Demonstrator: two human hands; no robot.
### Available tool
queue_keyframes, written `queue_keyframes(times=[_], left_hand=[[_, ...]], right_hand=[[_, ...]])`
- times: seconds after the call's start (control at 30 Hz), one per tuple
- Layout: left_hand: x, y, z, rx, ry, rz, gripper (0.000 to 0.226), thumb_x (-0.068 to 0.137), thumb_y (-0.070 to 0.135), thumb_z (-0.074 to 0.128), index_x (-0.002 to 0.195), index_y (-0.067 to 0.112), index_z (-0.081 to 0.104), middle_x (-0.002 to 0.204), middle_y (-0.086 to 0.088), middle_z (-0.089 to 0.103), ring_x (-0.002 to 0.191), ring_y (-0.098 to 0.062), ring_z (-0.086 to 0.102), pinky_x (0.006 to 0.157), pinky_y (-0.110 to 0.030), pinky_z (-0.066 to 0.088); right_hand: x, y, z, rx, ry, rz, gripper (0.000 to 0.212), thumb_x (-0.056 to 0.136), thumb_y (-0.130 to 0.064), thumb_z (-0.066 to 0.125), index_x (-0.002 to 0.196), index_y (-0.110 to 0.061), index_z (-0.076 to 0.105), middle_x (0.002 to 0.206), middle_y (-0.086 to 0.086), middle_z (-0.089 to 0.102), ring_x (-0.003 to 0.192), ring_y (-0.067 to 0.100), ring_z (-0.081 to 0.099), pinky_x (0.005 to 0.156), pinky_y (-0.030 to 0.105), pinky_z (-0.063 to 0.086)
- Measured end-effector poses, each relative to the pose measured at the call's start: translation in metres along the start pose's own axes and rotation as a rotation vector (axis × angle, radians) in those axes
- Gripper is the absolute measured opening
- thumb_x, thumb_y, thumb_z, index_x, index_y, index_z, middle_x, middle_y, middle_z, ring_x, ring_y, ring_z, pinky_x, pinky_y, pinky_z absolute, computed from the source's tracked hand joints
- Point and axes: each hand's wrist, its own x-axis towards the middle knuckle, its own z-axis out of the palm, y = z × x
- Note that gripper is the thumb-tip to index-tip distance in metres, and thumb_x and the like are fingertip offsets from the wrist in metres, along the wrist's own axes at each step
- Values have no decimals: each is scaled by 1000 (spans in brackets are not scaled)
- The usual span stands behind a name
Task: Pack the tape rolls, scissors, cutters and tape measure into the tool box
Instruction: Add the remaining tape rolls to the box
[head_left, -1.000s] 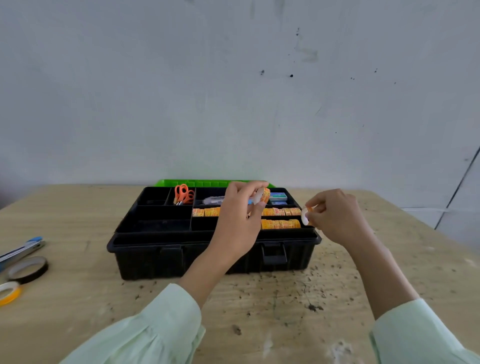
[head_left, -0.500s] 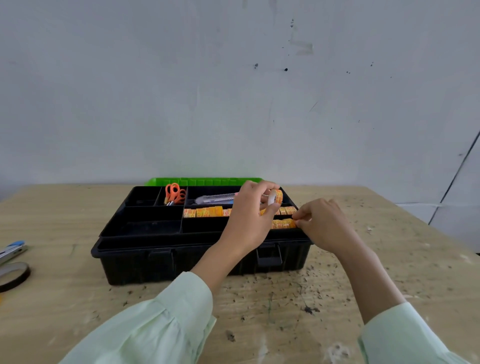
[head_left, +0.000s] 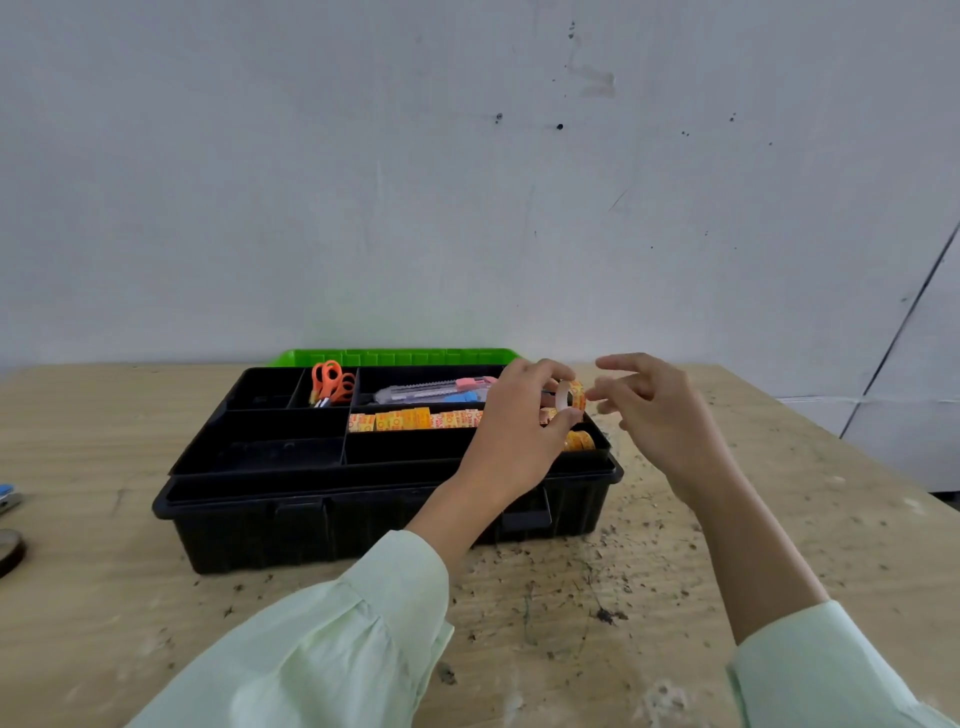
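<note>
A small orange tape roll (head_left: 575, 393) is pinched between the thumb and fingers of the left hand (head_left: 519, 431), above the right end of the black tool box (head_left: 363, 519). The right hand (head_left: 654, 410) hangs just beside the roll at that same end, fingers loosely spread and holding nothing. Inside the box, more tape rolls (head_left: 410, 420) line a middle compartment. Scissors (head_left: 331, 382) and cutters (head_left: 431, 391) lie in the back compartments.

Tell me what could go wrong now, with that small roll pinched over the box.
The left hand pinches the small tape roll by fingertips near the right end of the tool box; a slip could drop it onto the table. The black tape roll at the left lies almost out of view and might be missed.
</note>
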Motion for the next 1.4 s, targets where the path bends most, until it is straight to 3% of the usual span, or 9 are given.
queue_keyframes(times=[0.07, 0.17, 0.33, 0.43, 0.63, 0.8, 1.0, 1.17, 1.4], left_hand=[[2, 3, 4, -40, 16, 1, 33, 85, 15, 67, 116, 16, 55, 112, -2, 53, 99, -12, 59, 88, -28, 53], [3, 5, 11, -7, -23, -41, 37, 82, 22, 71, 112, 15, 51, 106, -1, 55, 96, -13, 57, 86, -28, 51], [8, 1, 14, 522, -96, -22, 23, 81, 43, 66, 90, 23, 70, 101, 0, 53, 102, -18, 46, 86, -31, 39], [17, 2, 12, 488, -154, -89, 23, 76, 48, 70, 84, 25, 72, 97, 2, 58, 99, -17, 53, 85, -34, 47], [28, 10, 1, 402, -298, -150, 14, 74, 29, 76, 77, 16, 72, 64, 13, 56, 77, -13, 62, 74, -27, 52], [25, 11, 0, 435, -304, -118, 22, 78, 33, 74, 85, 13, 74, 79, 2, 64, 77, -14, 59, 66, -24, 44], [23, 4, 0, 415, -282, -86, 24, 80, 34, 72, 91, 12, 75, 95, -3, 66, 92, -16, 59, 74, -25, 44], [18, -1, 0, 328, -271, -104, 28, 79, 37, 72, 94, 13, 75, 100, -4, 70, 95, -16, 62, 85, -31, 50], [10, -4, -1, 313, -219, -91, 24, 83, 23, 69, 103, 10, 70, 105, -4, 66, 98, -18, 59, 88, -32, 49]], right_hand=[[-2, -3, 0, 48, -30, -7, 26, 89, -30, 63, 114, -24, 62, 78, -7, 75, 85, 8, 68, 86, 37, 52], [-4, -4, -2, 15, 42, -28, 17, 88, -23, 65, 105, -22, 66, 74, -6, 74, 83, 10, 69, 86, 42, 54], [-4, -1, -9, -63, 119, -6, 10, 89, -17, 63, 97, -14, 68, 72, -6, 73, 74, 6, 66, 79, 33, 55], [-3, 1, -8, -123, 71, 14, 7, 88, -17, 65, 92, -11, 65, 71, -4, 73, 69, 5, 63, 74, 28, 52], [-1, 3, -3, -184, 19, 19, 2, 86, -14, 68, 85, -12, 68, 71, -2, 73, 73, 9, 67, 64, 19, 49], [1, 4, 6, -289, -21, 4, 3, 84, -12, 71, 82, -11, 70, 79, 5, 70, 77, 17, 67, 53, 14, 41], [4, 5, 7, -402, -115, -29, 9, 84, -17, 71, 78, -13, 76, 80, 4, 71, 82, 19, 65, 58, 14, 40], [7, 8, 5, -502, -157, -29, 14, 86, -14, 66, 94, -18, 77, 92, 2, 57, 90, 16, 48, 73, 23, 33], [9, 13, 8, -382, -91, -10, 8, 83, -11, 71, 76, -17, 72, 77, 3, 63, 76, 16, 54, 54, 16, 33]])
